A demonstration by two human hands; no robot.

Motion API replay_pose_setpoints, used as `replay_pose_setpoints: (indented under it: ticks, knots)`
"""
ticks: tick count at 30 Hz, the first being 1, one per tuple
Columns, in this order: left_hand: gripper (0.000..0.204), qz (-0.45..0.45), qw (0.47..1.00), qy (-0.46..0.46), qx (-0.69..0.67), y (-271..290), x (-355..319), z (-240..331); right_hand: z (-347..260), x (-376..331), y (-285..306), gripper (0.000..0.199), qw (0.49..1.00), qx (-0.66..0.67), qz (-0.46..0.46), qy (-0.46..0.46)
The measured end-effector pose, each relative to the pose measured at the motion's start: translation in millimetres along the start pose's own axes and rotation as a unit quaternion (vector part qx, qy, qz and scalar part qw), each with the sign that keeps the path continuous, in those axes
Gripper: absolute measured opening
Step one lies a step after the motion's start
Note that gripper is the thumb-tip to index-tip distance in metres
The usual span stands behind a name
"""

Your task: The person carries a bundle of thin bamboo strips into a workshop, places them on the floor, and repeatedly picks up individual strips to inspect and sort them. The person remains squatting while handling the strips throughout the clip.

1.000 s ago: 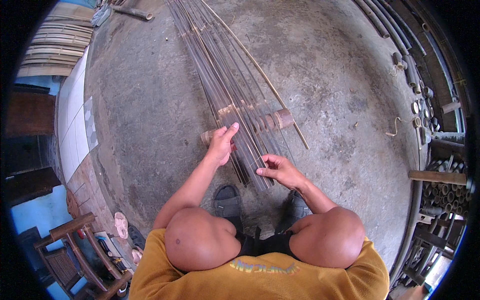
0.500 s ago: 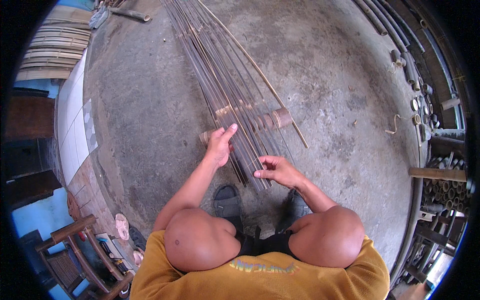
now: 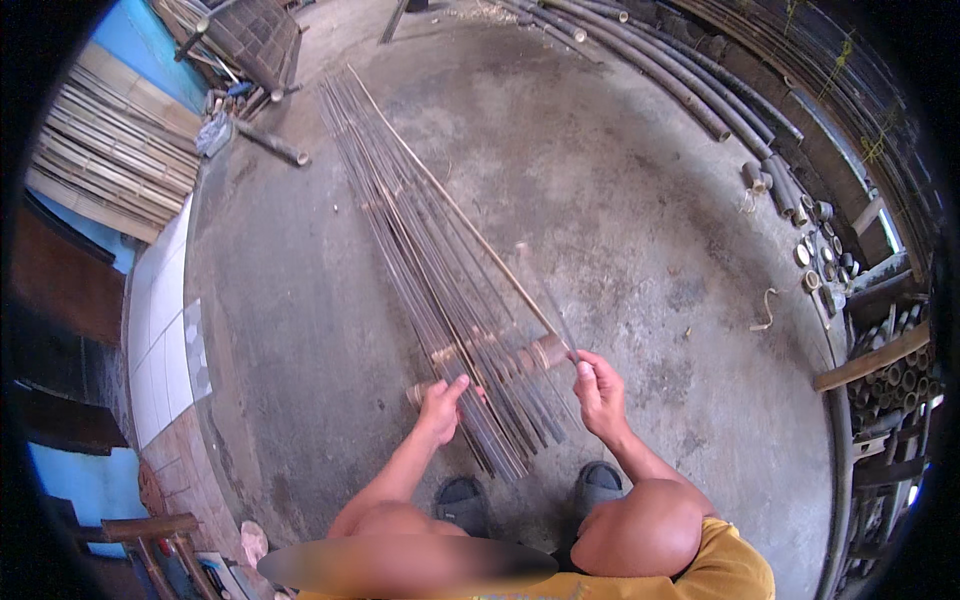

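I am squatting on the concrete floor (image 3: 650, 210) with a long bundle of thin bamboo strips (image 3: 430, 260) laid out in front of me, running away from my feet toward the upper left. Near my end the strips rest across a short bamboo crosspiece (image 3: 520, 352) that lies flat on the floor.

My left hand (image 3: 440, 405) lies on top of the near end of the bundle, fingers extended and loosely spread, palm pressing down on the strips just behind the crosspiece. It grasps nothing; it only bears on them.

My right hand (image 3: 597, 390) is lifted just right of the bundle, close to the end of the crosspiece. Its grip is pressed together, thumb and fingertips pinching the near end of a single thin strip (image 3: 545, 295), which rises from my fingers at a slant up and to the left, apart from the rest of the bundle.

My sandalled feet (image 3: 600, 482) sit just below the cut ends of the strips, my knees at the lower edge.

Thick bamboo poles (image 3: 660, 70) lie along the far right side of the floor, and short cut bamboo sections (image 3: 815, 245) stand against the right wall. A stack of flat slats (image 3: 100, 160) leans at the left.
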State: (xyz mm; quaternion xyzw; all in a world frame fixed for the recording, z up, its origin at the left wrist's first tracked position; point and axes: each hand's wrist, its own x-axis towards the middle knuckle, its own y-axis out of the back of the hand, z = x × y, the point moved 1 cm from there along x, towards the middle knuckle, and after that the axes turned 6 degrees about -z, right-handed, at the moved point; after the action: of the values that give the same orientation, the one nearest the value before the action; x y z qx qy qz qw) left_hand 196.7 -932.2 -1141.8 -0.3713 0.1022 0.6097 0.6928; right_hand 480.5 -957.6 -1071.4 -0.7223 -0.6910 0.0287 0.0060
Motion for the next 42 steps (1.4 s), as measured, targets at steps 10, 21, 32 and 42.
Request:
replay_pose_setpoints:
  ticks: [10,21,32,42]
  knots:
    - [0.025,0.003,1.0,0.023,-0.017,-1.5,-4.3,2.7,74.8,-24.1,74.4,0.03,0.921,-0.372,0.109,0.024]
    - [0.029,-0.068,0.996,0.045,-0.021,-19.8,2.5,-14.9,91.9,22.1,102.3,0.031,0.915,-0.37,0.162,0.006]
    - [0.027,-0.055,0.996,0.033,-0.068,-37.9,2.0,-11.8,67.1,-18.5,-1.6,0.05,0.946,-0.191,-0.255,-0.059]
    - [0.03,-0.021,0.997,0.052,-0.055,-30.1,-7.8,-8.5,-1.2,13.0,48.9,0.028,0.953,-0.299,0.036,0.04]
